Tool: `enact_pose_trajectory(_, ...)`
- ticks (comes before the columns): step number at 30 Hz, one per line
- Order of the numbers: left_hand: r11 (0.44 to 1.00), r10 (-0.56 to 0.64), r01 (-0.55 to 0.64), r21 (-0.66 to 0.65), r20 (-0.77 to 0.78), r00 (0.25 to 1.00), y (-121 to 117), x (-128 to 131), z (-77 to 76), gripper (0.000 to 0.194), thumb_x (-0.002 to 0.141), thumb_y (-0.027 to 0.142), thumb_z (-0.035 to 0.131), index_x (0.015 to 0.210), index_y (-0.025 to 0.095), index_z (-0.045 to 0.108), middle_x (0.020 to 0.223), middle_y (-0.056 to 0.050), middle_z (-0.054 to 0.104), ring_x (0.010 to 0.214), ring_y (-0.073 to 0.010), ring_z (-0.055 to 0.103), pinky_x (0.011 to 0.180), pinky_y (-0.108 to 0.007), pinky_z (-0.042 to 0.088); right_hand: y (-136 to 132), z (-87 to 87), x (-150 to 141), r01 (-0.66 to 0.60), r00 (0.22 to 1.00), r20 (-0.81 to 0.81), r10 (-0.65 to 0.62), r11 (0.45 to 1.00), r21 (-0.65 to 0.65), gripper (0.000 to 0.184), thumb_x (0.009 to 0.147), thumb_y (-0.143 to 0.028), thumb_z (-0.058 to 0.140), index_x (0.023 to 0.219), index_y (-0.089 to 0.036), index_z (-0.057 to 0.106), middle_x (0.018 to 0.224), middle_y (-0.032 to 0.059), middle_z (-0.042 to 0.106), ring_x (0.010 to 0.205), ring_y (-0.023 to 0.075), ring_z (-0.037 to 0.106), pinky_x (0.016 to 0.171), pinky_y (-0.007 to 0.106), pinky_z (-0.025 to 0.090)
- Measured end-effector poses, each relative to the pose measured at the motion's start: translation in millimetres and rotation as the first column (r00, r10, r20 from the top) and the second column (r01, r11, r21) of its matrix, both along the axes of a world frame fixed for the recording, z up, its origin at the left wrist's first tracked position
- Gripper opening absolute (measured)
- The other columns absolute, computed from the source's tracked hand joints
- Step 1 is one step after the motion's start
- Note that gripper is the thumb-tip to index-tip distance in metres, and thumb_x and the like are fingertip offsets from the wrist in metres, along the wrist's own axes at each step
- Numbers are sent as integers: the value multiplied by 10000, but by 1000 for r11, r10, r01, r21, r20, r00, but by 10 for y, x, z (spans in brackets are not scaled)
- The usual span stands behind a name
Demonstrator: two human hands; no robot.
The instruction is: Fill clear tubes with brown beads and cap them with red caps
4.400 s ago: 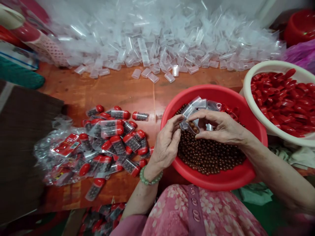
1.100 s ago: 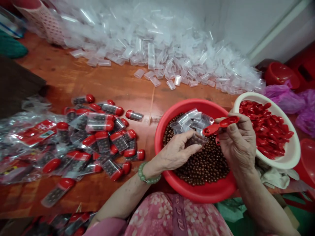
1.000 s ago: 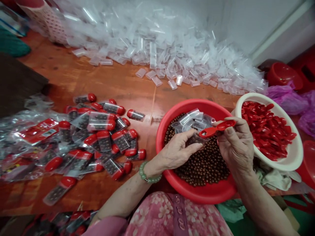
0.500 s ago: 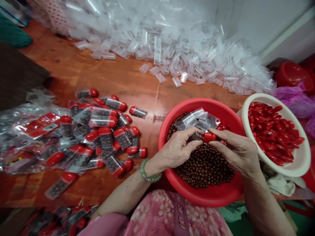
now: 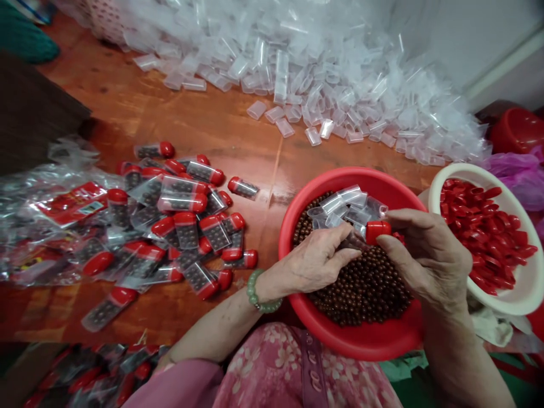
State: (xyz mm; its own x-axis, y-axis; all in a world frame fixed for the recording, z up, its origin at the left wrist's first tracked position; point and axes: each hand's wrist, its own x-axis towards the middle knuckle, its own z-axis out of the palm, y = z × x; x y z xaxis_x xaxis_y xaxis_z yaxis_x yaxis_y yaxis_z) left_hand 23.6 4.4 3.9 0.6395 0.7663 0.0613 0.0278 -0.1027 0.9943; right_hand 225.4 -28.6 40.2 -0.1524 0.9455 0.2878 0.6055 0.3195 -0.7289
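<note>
My left hand [image 5: 318, 260] is closed around a small clear plastic tube [image 5: 355, 241], mostly hidden by the fingers. A red cap [image 5: 377, 231] sits at the tube's right end, in line with it. Around that cap are the thumb and forefinger of my right hand [image 5: 425, 255], one below and one above. Both hands hang over a red basin [image 5: 293, 204] of dark brown beads [image 5: 361, 289]. Several uncapped clear tubes [image 5: 340, 204] lie on the beads toward the basin's far side.
At left, filled red-capped tubes [image 5: 187, 232] lie heaped beside clear plastic bags [image 5: 25, 198]. A large pile of clear tubes [image 5: 331, 107] spreads across the back of the wooden table [image 5: 170, 122]. A white basin [image 5: 436, 192] of red caps [image 5: 484, 232] stands at right.
Both hands have shifted slightly right with the tube. My right hand's fingers are spread wider about the cap, so more of the cap shows. The view has moved slightly.
</note>
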Motion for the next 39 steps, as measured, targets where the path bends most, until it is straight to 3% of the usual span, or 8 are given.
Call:
enact_pose_trajectory(4, 1000, 10, -10, 6, 23, 1000, -6, -16, -25, 105, 939, 272, 556, 971, 190, 612, 857, -29, 662, 847, -200, 606, 830, -345, 502, 28, 59, -76, -97, 989, 122, 82, 988, 123, 342, 855, -142, 733, 1150, -313, 703, 969, 16, 765, 831, 190, 724, 787, 328, 613)
enact_pose_trajectory(12, 1000, -18, 19, 14, -55, 998, 4, -41, -11, 122, 955, 285, 509, 866, 203, 525, 765, 6, 560, 697, -152, 498, 680, -301, 410, 96, 129, -40, -150, 978, 155, 141, 988, 45, 312, 854, -137, 736, 1128, -284, 718, 949, 12, 770, 820, 175, 727, 781, 306, 606)
enact_pose_trajectory(18, 1000, -16, 16, 0, -68, 998, 6, -38, 0, 97, 964, 267, 486, 946, 190, 541, 896, -45, 645, 823, -196, 593, 768, -339, 454, 48, 79, -97, -117, 978, 185, 96, 988, 102, 370, 884, -139, 710, 1207, -319, 706, 1025, -4, 797, 890, 186, 768, 829, 306, 639)
enact_pose_trajectory(26, 980, 89, -64, 189, -130, 987, -45, 7, -54, 89, 959, 225, 464, 881, 211, 423, 828, -27, 592, 748, -184, 569, 725, -332, 454, 35, -52, -126, -101, 978, 201, 57, 971, 215, 380, 890, -119, 698, 1240, -269, 693, 1047, 11, 807, 866, 180, 786, 789, 278, 659)
enact_pose_trajectory(33, 926, 158, -109, 361, -111, 981, -91, 46, -111, 70, 977, 175, 396, 961, 177, 465, 937, -87, 620, 864, -223, 614, 802, -364, 498, 24, -102, -171, -146, 964, 262, 44, 912, 383, 510, 875, -53, 688, 1340, -255, 631, 1009, 37, 804, 899, 197, 784, 813, 293, 657)
enact_pose_trajectory(36, 934, 151, -99, 342, -131, 980, -82, 45, -101, 66, 982, 198, 420, 940, 182, 468, 894, -69, 621, 819, -216, 616, 765, -354, 502, 19, -131, -144, -153, 962, 266, 56, 919, 363, 475, 897, -76, 671, 1335, -254, 632, 1004, 34, 799, 888, 190, 781, 792, 285, 654)
enact_pose_trajectory(39, 938, 112, -71, 339, -106, 988, -75, 38, -80, 66, 981, 199, 422, 932, 187, 465, 892, -63, 623, 817, -209, 617, 776, -352, 506, 11, -149, -110, -77, 974, 227, 5, 948, 308, 414, 919, -122, 662, 1306, -269, 656, 1025, 33, 793, 867, 178, 777, 759, 273, 647)
